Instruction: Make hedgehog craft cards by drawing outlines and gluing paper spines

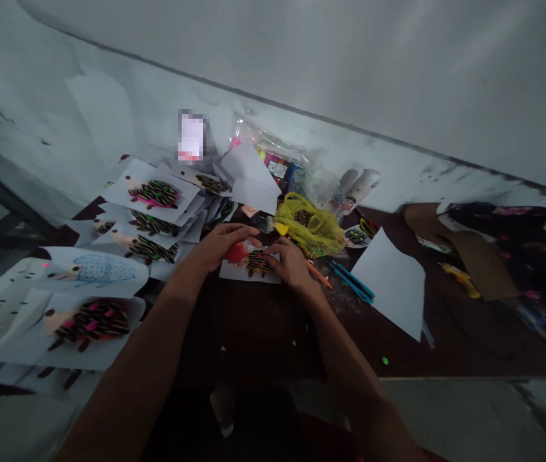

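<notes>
Two forearms [154, 340]: half-curled left hand [224, 244] holds one red packet [237, 252]; right hand [290, 260] bends over one hedgehog card [256, 262], grip unclear; label [278, 169] beyond, unreadable.

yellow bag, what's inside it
Through the thin yellow bag a dark, striped clump shows. The rest of the contents is hidden by the crumpled folds, so I can't tell what else is there.

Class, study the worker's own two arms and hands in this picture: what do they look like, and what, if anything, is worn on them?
The left hand and right hand are gloveless. Both forearms are bare, with no sleeve, watch or bracelet visible. Each hand has slim fingers. The dim picture is too unclear to settle rings, nail polish or small markings.
</notes>
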### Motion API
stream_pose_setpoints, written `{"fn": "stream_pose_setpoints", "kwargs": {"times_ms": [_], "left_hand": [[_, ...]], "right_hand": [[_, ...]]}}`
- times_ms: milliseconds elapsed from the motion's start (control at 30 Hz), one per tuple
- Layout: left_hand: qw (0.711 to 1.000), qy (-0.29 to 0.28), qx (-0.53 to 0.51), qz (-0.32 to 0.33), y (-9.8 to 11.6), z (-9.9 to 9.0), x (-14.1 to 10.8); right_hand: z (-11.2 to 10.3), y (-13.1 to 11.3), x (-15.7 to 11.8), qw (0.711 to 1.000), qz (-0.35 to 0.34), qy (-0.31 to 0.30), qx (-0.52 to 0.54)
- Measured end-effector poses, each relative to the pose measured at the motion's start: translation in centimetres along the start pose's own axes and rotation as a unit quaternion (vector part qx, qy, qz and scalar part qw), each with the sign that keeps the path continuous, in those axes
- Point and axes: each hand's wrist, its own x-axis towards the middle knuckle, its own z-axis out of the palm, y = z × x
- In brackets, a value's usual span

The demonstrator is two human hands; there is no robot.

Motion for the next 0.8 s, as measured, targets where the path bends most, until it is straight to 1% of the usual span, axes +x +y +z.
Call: {"fn": "stream_pose_setpoints", "kwargs": {"times_ms": [167,333,533,667,800], "left_hand": [[1.000,0.002,0.004,-0.002,0.0,0.0,0.0],[1.000,0.004,-0.005,-0.001,0.1,0.1,-0.1],[1.000,0.009,-0.016,-0.007,0.3,0.3,-0.2],[1.000,0.012,-0.014,-0.005,0.3,0.2,-0.2],[1.000,0.011,-0.010,-0.006,0.3,0.2,-0.2]], "right_hand": [[0.0,-0.4,0.0,1.000,-0.004,-0.003,-0.021],[0.2,-0.3,0.1,0.999,-0.006,-0.001,-0.033],[-0.4,-0.3,0.0,1.000,0.017,0.008,-0.020],[-0.9,-0.2,0.0,0.999,0.039,0.000,-0.032],[-0.9,0.2,0.1,0.999,0.043,-0.001,-0.032]]}}
